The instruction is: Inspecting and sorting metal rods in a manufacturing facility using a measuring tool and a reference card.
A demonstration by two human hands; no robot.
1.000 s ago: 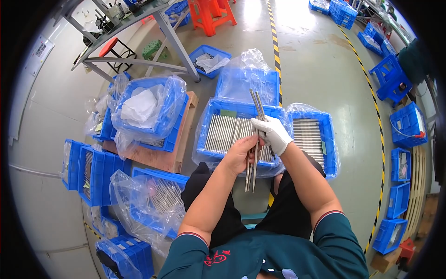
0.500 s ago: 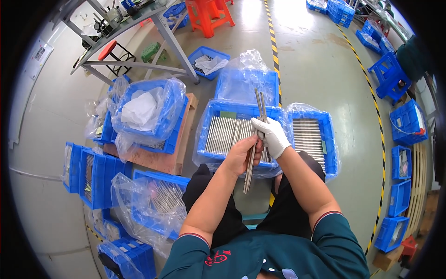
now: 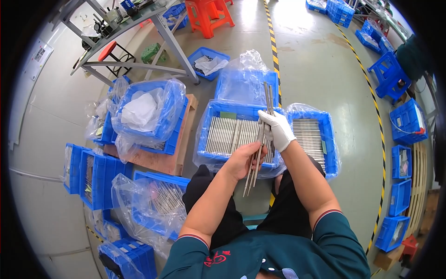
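A few thin metal rods (image 3: 261, 136) are up in the air, held by both hands, over the near right part of a big blue box (image 3: 241, 108). The left hand (image 3: 244, 160) is bare and is curled around the rods low down. The right hand (image 3: 278, 130) has a white glove on (just this one) and grips them higher up. The rods lean a bit, and their ends spread apart at the bottom.

The big box has lots more rods in neat rows, a green card (image 3: 227, 115), and a clear bag around it. Just to its right is another blue box (image 3: 328, 128) with rods. On the left, a box (image 3: 139, 173) has rods lying in a messy pile. Farther off are a wooden pallet (image 3: 184, 142), a counter (image 3: 132, 24) and a red stool (image 3: 210, 19).
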